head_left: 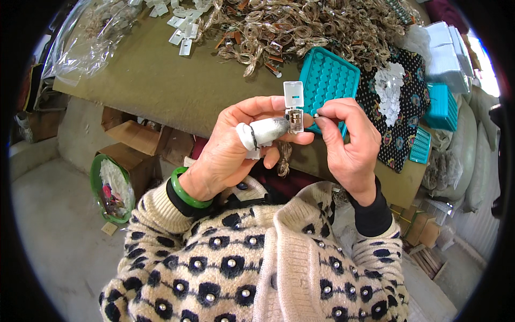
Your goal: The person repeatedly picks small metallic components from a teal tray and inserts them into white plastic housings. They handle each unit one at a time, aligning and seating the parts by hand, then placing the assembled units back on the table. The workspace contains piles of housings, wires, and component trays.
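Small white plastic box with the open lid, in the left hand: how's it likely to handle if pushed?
Probably light and stiff: the small white plastic box looks thin-walled, with crisp edges, in the left hand. Its white lid likely swings if nudged, standing open. Metal-looking parts inside may add slight weight.

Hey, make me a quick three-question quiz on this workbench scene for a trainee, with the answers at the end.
1. Multiple choice: which hand holds the small white box? A, left; B, right; C, neither.
2. True or false: the box's lid is shut.
3. Fill in the blank: the bracelet is ____.

Key: 1, A, the left hand; 2, false, the lid stands open; 3, green.
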### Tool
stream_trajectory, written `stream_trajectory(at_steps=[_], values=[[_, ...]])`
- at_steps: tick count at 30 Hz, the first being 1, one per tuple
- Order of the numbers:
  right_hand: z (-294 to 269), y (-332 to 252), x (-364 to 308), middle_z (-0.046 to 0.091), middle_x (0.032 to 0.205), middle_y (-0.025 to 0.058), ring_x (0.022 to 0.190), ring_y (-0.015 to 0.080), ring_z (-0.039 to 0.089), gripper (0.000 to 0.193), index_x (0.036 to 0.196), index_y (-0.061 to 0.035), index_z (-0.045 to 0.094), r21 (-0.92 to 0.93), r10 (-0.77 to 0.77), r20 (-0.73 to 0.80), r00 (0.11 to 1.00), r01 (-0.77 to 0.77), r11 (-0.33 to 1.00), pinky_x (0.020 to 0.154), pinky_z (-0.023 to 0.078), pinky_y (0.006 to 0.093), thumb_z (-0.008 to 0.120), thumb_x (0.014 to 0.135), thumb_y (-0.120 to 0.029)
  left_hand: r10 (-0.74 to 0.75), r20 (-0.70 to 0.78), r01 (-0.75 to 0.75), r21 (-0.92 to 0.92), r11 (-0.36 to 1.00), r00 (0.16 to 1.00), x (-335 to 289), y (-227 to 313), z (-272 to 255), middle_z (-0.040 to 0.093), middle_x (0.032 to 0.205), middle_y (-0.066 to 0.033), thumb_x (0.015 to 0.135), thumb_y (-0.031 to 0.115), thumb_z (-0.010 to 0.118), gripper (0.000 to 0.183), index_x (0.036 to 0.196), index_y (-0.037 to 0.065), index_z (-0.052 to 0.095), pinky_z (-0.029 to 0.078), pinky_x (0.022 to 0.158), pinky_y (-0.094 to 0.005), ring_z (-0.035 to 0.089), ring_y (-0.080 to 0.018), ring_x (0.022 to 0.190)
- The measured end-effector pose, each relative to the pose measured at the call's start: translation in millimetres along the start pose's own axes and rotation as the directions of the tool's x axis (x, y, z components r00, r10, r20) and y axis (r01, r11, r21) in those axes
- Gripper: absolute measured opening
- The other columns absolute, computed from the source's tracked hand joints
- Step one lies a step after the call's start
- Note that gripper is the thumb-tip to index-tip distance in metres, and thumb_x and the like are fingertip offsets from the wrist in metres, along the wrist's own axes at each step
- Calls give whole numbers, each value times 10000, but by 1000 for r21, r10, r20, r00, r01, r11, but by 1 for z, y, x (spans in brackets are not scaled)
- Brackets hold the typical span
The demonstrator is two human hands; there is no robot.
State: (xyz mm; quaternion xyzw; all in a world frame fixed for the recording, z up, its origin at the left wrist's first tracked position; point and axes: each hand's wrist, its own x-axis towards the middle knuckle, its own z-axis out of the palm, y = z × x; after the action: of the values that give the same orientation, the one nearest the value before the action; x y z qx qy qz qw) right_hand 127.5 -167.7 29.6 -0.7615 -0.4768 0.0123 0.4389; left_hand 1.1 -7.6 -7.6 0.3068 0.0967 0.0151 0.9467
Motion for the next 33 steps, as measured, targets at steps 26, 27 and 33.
stream_trajectory(at_steps=[26,27,33], values=[[15,-25,2,589,985,93,852,187,593,167,987,7,577,381,99,126,987,-140,914,777,509,302,672,859,56,102,-59,-105,-50,993,993,-9,-6,-1,672,922,-116,897,64,669,233,1125,17,660,404,432,-216,569,-129,535],[15,-26,1,577,1015,73,876,164,590,178,991,5,569,538,206,191,960,-278,796,802,513,301,671,858,63,106,-43,-107,-39,993,993,-10,-5,-1,669,923,-115,893,60,672,231,1120,16,660,412,429,-213,580,-130,544],[26,-33,2,563,1148,90,1090,157,558,353,1211,-2,467,841,369,409,835,-502,201,971,458,302,662,921,-51,184,-53,-177,119,977,982,-18,4,4,659,782,-34,899,31,675,175,1073,16,664,447,455,-176,598,-48,583]])
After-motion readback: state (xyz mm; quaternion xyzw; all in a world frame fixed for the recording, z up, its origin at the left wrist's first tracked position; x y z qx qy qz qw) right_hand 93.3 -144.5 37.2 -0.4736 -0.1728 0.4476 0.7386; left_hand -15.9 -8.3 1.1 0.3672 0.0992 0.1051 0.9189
